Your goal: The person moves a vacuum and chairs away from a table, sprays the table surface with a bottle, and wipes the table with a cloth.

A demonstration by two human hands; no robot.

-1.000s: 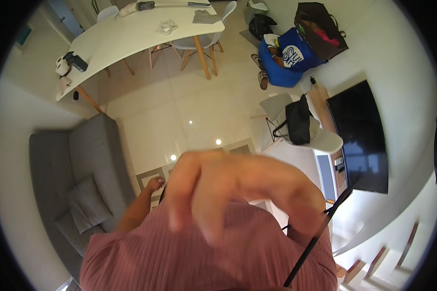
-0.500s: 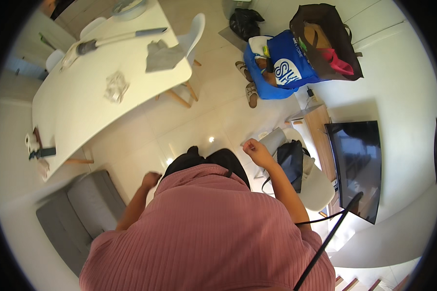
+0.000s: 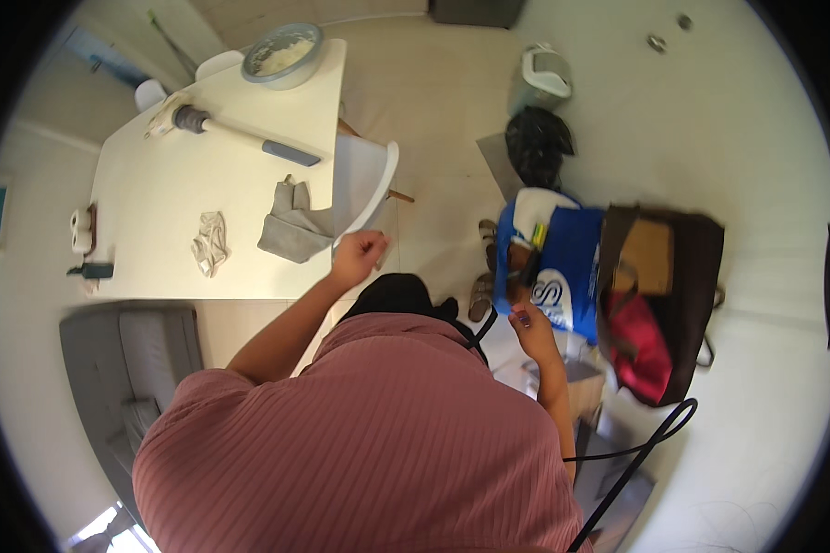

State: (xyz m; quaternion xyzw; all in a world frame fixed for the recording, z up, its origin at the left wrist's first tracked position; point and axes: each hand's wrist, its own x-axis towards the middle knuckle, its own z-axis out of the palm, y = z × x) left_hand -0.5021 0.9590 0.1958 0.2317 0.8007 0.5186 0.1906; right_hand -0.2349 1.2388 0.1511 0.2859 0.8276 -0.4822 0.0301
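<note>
The left grip (image 3: 360, 260), curled inward, hung near the white chair (image 3: 360, 175) and the grey cloth (image 3: 295, 226) on the white surface (image 3: 157, 175). The right grip (image 3: 534, 335) overlapped the lower edge of the blue bag (image 3: 572, 249); whether they touched was unclear. A basin (image 3: 294, 77), a long-handled tool (image 3: 290, 152) and a crumpled beige cloth (image 3: 211, 244) rested on the surface. A brown bag (image 3: 696, 276) stood beside the blue bag.

Sofa (image 3: 106, 369) left, table (image 3: 157, 249) ahead-left bearing basin (image 3: 297, 77) and cloth (image 3: 295, 229), bags (image 3: 576, 267) right, bin (image 3: 546, 74) beyond bags
</note>
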